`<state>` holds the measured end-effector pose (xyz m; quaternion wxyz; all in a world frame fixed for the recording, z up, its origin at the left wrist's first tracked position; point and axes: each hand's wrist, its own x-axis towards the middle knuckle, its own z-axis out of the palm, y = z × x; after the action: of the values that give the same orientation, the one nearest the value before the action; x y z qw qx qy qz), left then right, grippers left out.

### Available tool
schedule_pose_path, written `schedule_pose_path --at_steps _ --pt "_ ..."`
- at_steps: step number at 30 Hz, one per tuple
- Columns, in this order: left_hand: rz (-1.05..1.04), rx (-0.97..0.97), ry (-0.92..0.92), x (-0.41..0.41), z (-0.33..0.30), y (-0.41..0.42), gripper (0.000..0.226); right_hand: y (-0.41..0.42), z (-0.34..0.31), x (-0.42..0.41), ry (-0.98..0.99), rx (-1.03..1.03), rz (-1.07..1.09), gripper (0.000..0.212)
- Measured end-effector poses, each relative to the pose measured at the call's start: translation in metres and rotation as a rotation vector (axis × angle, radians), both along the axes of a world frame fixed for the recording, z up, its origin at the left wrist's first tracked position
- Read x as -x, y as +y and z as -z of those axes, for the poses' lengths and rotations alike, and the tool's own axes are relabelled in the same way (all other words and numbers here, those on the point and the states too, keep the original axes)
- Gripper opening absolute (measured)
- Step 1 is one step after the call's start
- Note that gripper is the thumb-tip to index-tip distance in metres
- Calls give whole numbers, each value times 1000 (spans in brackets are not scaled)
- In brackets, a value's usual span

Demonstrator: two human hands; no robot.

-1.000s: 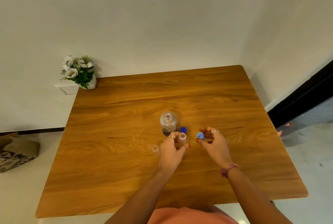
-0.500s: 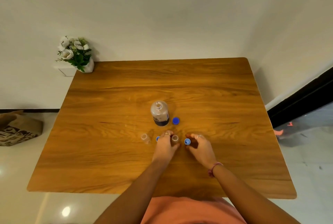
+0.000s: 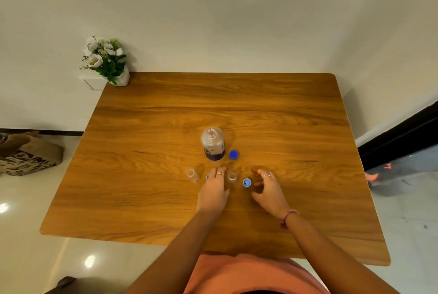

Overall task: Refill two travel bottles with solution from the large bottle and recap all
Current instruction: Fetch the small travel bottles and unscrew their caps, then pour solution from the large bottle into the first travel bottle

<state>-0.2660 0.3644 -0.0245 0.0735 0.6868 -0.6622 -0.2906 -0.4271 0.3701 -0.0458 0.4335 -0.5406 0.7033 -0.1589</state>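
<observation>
The large clear bottle [image 3: 212, 143] with a dark label stands uncapped at the table's middle, its blue cap [image 3: 234, 154] lying just to its right. One small clear travel bottle [image 3: 192, 175] stands open and alone to the left. A second travel bottle [image 3: 232, 178] stands open between the thumb and fingers of my left hand [image 3: 214, 190]. A small blue cap [image 3: 207, 176] peeks out from under that hand's left side. Another small blue cap [image 3: 247, 183] lies upside down on the table, just left of my right hand [image 3: 267, 187], whose fingers are spread and hold nothing.
The wooden table [image 3: 154, 199] stands against a white wall. A pot of white flowers [image 3: 106, 61] sits at its far left corner. A printed paper bag [image 3: 26, 154] is on the floor to the left.
My right hand has set its small blue cap down on the table and let go. My left hand has lowered the travel bottle onto the table. The view has shifted.
</observation>
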Motion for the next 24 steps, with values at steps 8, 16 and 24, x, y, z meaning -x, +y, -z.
schedule_pose_path --at_steps 8,16,24 --pt "-198 232 212 -63 -25 11 60 -37 -45 -16 -134 226 45 52" --pt "-255 7 260 -95 4 -11 82 -83 -65 -73 -36 264 -139 97" --pt "-228 -151 271 -99 17 -20 50 -82 -54 -107 -93 252 136 86"
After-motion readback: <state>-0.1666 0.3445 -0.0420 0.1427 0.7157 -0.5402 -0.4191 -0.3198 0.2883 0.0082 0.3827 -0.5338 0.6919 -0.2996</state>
